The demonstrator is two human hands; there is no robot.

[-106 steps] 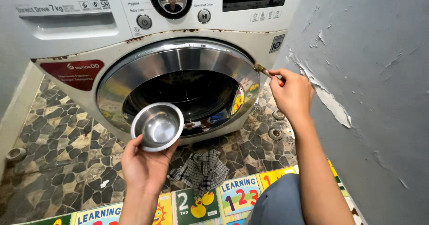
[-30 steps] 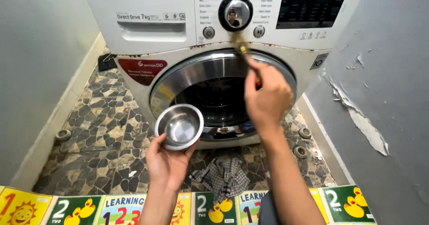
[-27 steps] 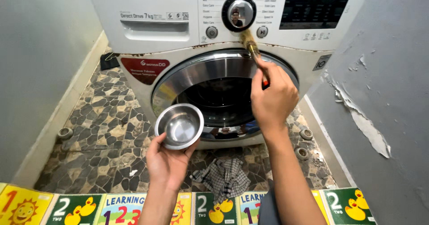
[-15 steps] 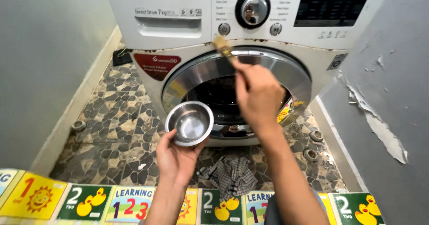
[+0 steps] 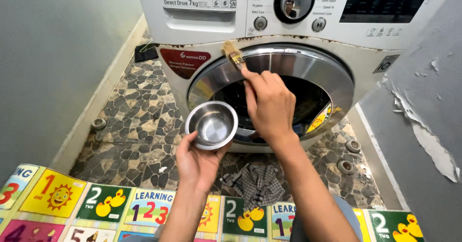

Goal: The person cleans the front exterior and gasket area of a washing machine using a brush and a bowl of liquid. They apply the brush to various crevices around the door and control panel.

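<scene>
Holding: our right hand (image 5: pixel 269 102) is closed around a small paintbrush (image 5: pixel 234 55), fingers wrapped over its handle.
Brush: its pale bristles point up and left, touching the rusty seam of the white front-loading washing machine (image 5: pixel 202 20) just above the chrome door ring (image 5: pixel 308 61).
Bowl: our left hand (image 5: pixel 197 160) grips a small steel bowl (image 5: pixel 211 125) from below, thumb on the near rim, fingers under the base; we see its inside, and cannot tell whether it holds anything.
Bowl place: we hold it in the air before the lower left of the door, just beside our right wrist.
Cloth: a checked rag (image 5: pixel 257 184) lies crumpled on the stone-pattern floor (image 5: pixel 139 112) below the door, near our forearms.
Mat: a bright children's play mat (image 5: pixel 96 203) with numbers and ducks runs along the bottom edge.
Wall: grey wall (image 5: pixel 428 126) on the right with peeling paint.
</scene>
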